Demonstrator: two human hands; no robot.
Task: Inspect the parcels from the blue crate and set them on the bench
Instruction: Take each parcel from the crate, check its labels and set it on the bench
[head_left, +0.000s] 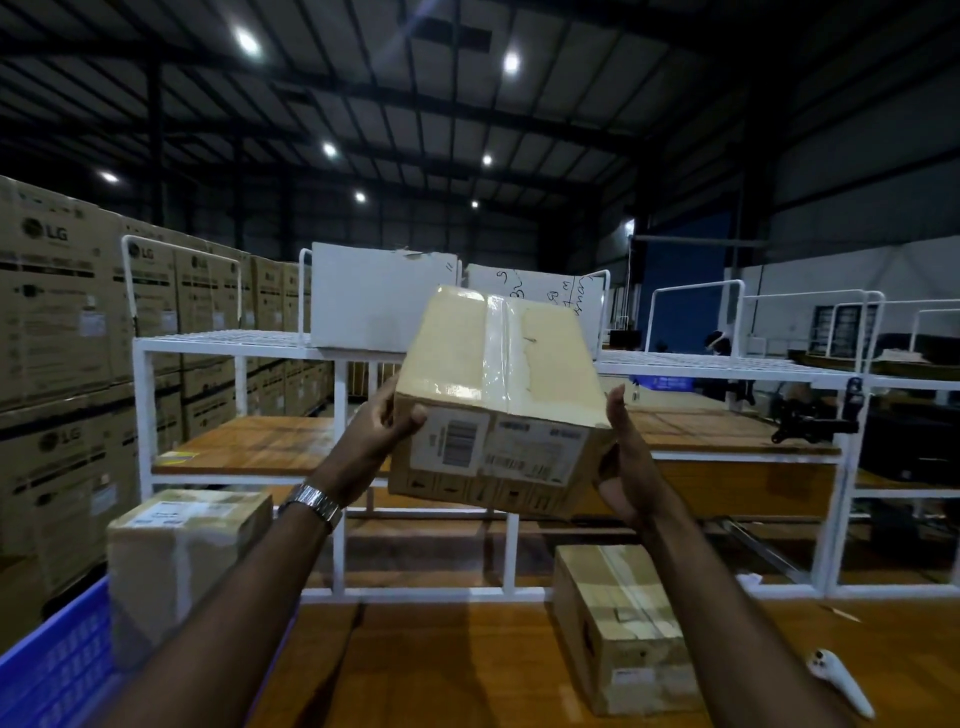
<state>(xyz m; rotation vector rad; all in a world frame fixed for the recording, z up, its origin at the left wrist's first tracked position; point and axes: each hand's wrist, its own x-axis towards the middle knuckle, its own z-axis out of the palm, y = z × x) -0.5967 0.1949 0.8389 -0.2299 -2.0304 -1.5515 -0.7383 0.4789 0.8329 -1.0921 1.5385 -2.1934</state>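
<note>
I hold a taped cardboard parcel (496, 405) up in mid-air, tilted, with its barcode labels facing me. My left hand (382, 421) grips its left edge, thumb on the labelled face. My right hand (626, 457) presses flat against its right side. Another parcel (176, 551) stands in the blue crate (57, 670) at lower left. A third parcel (621, 623) lies on the wooden bench (441, 665) below my right arm.
A white metal rack (337, 467) with wooden shelves rises behind the bench; white boards (379, 296) lean on its top. Stacked large cartons (57, 338) fill the left. A white handheld device (839, 680) lies on the bench at lower right.
</note>
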